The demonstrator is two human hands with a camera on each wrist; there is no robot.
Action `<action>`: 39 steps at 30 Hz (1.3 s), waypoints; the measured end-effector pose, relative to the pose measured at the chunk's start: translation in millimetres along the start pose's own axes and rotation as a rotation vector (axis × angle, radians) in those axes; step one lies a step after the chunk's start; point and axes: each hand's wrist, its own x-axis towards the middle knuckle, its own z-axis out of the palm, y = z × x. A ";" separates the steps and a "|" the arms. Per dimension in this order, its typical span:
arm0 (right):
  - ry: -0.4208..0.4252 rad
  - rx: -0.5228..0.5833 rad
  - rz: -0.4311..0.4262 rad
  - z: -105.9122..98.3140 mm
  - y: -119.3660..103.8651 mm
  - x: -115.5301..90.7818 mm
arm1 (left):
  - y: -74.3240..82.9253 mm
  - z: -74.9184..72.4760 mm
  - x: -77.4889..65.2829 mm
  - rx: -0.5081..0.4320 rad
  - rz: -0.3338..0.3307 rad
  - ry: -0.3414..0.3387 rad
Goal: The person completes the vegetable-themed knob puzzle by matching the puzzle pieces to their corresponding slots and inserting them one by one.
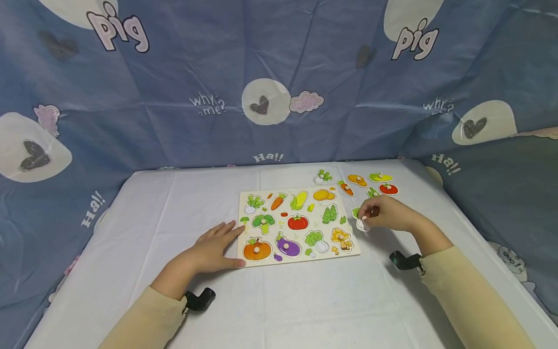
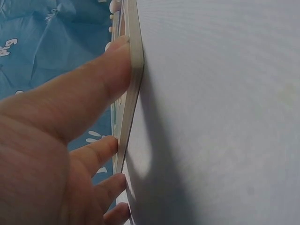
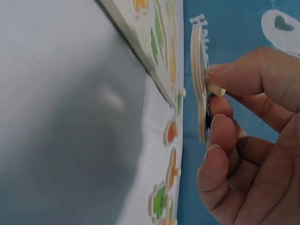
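A wooden vegetable puzzle board (image 1: pixel 316 225) lies on the white cloth. Pumpkin (image 1: pixel 252 252), eggplant (image 1: pixel 292 249), broccoli (image 1: pixel 259 220) and mushroom (image 1: pixel 337 235) pieces with knobs sit in it. My left hand (image 1: pixel 213 249) rests at its left edge, fingers spread; the thumb touches the near corner. Beside the board's right edge, my right hand (image 1: pixel 388 213) pinches the knob of a bok choy puzzle piece (image 1: pixel 362 225). In the right wrist view this piece (image 3: pixel 198 84) is edge-on and above the cloth, its knob between thumb and fingers.
Loose knobbed pieces lie beyond the board's right side: radish (image 1: pixel 319 180), carrot (image 1: pixel 344 186), potato (image 1: pixel 354 179), corn (image 1: pixel 376 179), tomato (image 1: pixel 384 191) and a green piece (image 1: pixel 370 191), partly hidden by the right hand. A blue printed curtain (image 1: pixel 174 135) hangs behind the table.
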 end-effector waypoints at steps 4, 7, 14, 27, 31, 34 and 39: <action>-0.029 0.003 -0.052 4.7 -7.8 3.1 | -0.1 0.3 0.4 0.000 -0.001 0.000; -0.054 0.009 -0.068 9.0 -11.8 6.9 | -0.1 0.3 0.4 -0.002 -0.001 0.001; -0.104 -0.008 -0.090 19.7 -23.0 15.7 | -0.4 0.5 -0.1 -0.001 0.002 0.005; -0.188 0.007 -0.147 39.8 -45.4 30.2 | -0.5 0.6 -0.2 0.003 0.006 0.006; -0.215 0.010 -0.171 45.4 -46.4 34.3 | -0.4 0.6 -0.4 -0.001 0.005 0.006; -0.236 0.013 -0.196 48.8 -46.5 36.7 | 0.4 0.1 -0.6 -0.005 0.004 0.005; -0.255 -0.003 -0.241 53.2 -47.6 39.9 | 1.2 -0.5 -0.7 -0.006 0.006 0.004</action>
